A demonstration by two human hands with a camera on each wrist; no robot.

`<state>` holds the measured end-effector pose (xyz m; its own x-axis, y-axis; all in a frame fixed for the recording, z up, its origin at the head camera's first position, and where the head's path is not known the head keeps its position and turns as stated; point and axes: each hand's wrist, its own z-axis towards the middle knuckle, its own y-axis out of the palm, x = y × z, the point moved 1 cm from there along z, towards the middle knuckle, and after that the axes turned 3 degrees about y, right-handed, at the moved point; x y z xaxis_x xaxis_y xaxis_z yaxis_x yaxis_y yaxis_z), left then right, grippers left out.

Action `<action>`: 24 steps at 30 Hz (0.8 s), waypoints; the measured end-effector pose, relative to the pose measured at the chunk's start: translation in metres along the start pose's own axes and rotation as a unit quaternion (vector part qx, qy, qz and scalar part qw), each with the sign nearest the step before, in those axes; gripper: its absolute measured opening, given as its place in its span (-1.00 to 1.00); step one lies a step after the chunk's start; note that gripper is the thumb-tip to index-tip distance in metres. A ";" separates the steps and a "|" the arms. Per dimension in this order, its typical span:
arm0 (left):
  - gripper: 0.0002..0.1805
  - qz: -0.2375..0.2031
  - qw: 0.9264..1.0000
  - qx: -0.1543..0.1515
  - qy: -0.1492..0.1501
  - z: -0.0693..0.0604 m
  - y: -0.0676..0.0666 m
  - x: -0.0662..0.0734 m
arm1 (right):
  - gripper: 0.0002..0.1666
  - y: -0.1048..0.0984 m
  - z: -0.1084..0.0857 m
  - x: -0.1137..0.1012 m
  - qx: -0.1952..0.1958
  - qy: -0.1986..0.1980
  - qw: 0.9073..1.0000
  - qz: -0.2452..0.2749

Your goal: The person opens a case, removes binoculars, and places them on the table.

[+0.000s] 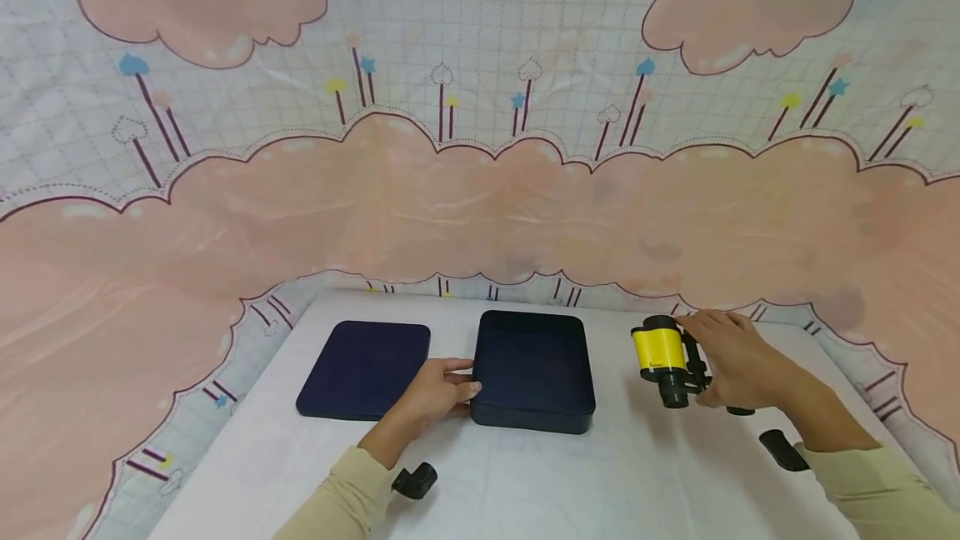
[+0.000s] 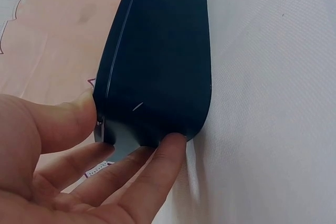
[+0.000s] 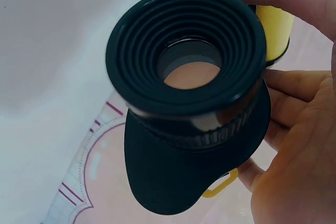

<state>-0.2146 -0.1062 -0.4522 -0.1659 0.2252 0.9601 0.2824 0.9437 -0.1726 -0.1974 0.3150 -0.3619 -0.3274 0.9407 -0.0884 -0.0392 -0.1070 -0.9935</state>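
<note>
My right hand [image 1: 738,361] holds a pair of yellow and black binoculars [image 1: 660,347] above the right part of the table. In the right wrist view a black ribbed eyepiece [image 3: 186,51] is close to the camera, and the fingers wrap the body behind it. At the centre stands an open dark box [image 1: 531,369], with nothing visible inside. My left hand [image 1: 441,390] grips the box's left side. The left wrist view has the thumb [image 2: 65,121] at the rim and the fingers [image 2: 160,174] against the outer wall.
A flat dark lid [image 1: 363,369] lies on the white table [image 1: 600,490] to the left of the box. Behind the table hangs a printed cloth [image 1: 480,207] with clouds. Black wrist devices [image 1: 415,481] are at both wrists.
</note>
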 end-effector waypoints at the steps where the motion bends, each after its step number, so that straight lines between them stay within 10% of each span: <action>1: -0.37 0.000 1.000 0.001 0.000 0.000 0.000 0.000 | 0.28 0.001 0.001 0.000 0.000 0.000 1.000 0.000; 24: -0.37 -0.004 1.000 0.003 0.001 0.001 0.000 -0.001 | 0.24 0.023 0.003 0.002 -0.007 -0.008 1.000 0.010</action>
<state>-0.2157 -0.1057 -0.4532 -0.1662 0.2164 0.9621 0.2756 0.9469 -0.1654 -0.2017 0.3134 -0.3846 -0.3425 0.9333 -0.1078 -0.0200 -0.1219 -0.9923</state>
